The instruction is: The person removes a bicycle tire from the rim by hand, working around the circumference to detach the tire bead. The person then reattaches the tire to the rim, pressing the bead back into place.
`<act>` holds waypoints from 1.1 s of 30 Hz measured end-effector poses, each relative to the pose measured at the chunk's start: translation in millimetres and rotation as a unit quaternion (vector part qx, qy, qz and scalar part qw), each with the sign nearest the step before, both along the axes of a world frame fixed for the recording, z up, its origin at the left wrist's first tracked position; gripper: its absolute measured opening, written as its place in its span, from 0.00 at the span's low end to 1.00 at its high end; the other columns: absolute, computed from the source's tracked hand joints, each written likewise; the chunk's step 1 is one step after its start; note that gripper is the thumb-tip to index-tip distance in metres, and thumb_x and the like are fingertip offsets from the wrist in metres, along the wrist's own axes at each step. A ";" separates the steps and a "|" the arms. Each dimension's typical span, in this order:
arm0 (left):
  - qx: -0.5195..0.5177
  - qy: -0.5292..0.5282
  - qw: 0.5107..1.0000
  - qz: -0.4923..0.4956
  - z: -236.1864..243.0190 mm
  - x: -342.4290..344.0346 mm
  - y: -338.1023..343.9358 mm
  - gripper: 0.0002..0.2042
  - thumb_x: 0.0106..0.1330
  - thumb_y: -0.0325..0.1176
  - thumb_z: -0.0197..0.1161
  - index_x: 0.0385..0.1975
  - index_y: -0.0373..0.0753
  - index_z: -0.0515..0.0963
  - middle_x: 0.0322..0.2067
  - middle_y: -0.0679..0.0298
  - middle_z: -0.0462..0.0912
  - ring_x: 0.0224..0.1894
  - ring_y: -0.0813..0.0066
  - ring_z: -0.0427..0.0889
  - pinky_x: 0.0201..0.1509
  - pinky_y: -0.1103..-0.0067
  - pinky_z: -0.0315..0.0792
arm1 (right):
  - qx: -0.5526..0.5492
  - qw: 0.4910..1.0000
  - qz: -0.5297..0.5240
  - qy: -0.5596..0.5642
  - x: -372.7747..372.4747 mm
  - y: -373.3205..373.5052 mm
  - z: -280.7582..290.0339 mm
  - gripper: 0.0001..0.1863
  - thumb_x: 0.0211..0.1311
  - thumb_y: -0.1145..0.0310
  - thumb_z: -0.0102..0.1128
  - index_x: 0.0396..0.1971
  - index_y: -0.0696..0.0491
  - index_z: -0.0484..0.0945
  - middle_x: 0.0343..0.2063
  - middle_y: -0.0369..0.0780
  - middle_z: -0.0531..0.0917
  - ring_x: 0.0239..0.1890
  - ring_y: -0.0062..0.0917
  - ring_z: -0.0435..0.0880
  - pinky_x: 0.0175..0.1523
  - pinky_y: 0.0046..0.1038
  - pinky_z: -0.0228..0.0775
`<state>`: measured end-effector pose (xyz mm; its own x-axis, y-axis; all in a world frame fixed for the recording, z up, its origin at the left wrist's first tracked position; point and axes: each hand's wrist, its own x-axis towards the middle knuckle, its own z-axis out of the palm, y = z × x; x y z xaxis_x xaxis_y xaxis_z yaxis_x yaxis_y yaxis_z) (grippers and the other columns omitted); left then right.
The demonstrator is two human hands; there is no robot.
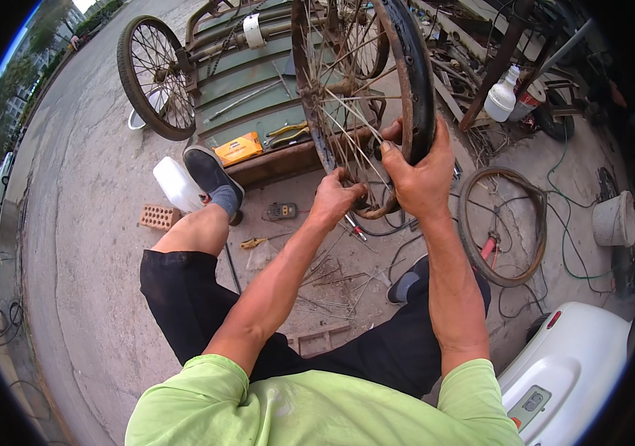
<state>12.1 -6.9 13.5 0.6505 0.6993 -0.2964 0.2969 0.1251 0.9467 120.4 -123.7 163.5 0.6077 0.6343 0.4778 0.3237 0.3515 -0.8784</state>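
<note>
I see the right hand (pixel 425 169) clamped around the edge of a rusty spoked wheel (pixel 417 82), which stands roughly upright before the person. Left hand (pixel 338 195) apart from it, fingers bent at the wheel's lower edge; I can't tell if on rim or spoke. Loose tyre (pixel 466 227) flat on the ground, right. Brick (pixel 159 216) near white jug (pixel 176 183), left. Farther: orange box (pixel 238 149), pliers (pixel 286 137), green-slatted cart (pixel 250 78).
</note>
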 end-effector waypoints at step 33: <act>0.225 0.169 0.958 -0.051 15.1 -1.8 2.6 0.25 0.57 0.49 0.77 0.42 0.31 0.81 0.39 0.45 0.88 0.46 0.49 0.87 0.51 0.61 0.78 | 0.023 0.999 -0.020 -0.024 -0.4 -0.4 -4.1 0.19 0.56 0.79 0.68 0.47 0.59 0.73 0.36 0.36 0.85 0.38 0.18 0.83 0.46 0.23 0.78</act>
